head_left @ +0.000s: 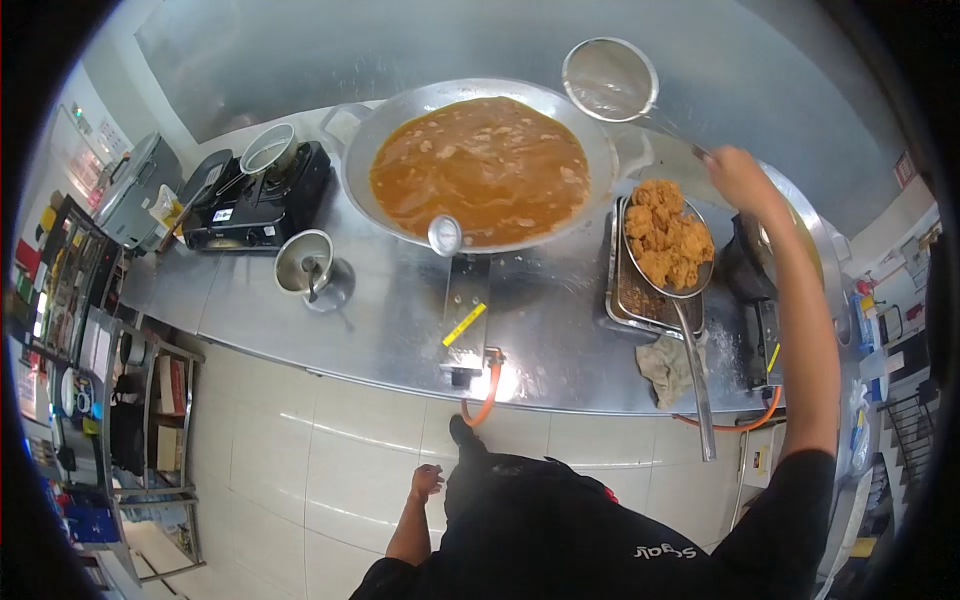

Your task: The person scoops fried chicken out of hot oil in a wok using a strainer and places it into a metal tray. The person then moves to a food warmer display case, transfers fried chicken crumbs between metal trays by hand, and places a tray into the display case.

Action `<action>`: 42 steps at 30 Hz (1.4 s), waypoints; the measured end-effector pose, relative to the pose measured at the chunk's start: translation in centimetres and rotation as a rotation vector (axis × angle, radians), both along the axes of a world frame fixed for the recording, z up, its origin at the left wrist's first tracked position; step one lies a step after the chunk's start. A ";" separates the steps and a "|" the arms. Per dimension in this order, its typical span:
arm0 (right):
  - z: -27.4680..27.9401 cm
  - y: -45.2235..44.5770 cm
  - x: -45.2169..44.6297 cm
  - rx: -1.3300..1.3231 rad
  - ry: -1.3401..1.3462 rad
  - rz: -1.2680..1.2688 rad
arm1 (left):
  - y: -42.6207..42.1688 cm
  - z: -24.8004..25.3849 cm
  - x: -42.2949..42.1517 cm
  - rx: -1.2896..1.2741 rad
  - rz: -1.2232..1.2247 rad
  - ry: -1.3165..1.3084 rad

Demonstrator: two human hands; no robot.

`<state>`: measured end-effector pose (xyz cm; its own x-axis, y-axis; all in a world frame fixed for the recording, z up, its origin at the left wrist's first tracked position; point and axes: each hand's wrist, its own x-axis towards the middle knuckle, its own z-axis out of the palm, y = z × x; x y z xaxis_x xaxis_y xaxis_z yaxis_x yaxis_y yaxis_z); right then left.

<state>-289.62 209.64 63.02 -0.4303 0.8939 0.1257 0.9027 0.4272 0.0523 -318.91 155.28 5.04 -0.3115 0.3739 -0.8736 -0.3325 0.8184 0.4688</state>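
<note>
My right hand [744, 184] is closed around the handle of a fine-mesh skimmer [610, 80], raised above the right rim of a large wok [352, 160]. Brown, bubbling oil [480, 170] with paler pieces or foam at its surface fills much of the wok. Below my right arm, golden fried chicken pieces [665, 235] are heaped in a long-handled strainer [692, 350], which rests over a metal tray [625, 312]. My left hand [427, 482] hangs by my side over the floor, its fingers loosely bent and apart, holding nothing.
A dial thermometer [445, 235] sits at the wok's front rim. To the left are a metal pot [304, 262] and a portable stove [260, 205] bearing a saucepan [268, 150]. A cloth [668, 372] and an orange hose [487, 393] lie along the counter's front edge [380, 382].
</note>
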 end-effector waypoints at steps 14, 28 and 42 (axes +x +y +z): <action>-7.6 3.2 -26.2 -0.226 -0.692 0.125 | -3.2 -2.1 -10.3 -0.043 0.227 -0.084; -5.0 -5.6 -28.9 -0.499 -0.337 0.365 | -1.7 -1.6 -11.3 0.012 0.160 -0.064; -6.7 -6.8 -17.9 -0.484 -0.126 0.436 | -0.9 -1.7 -8.1 0.025 0.023 0.054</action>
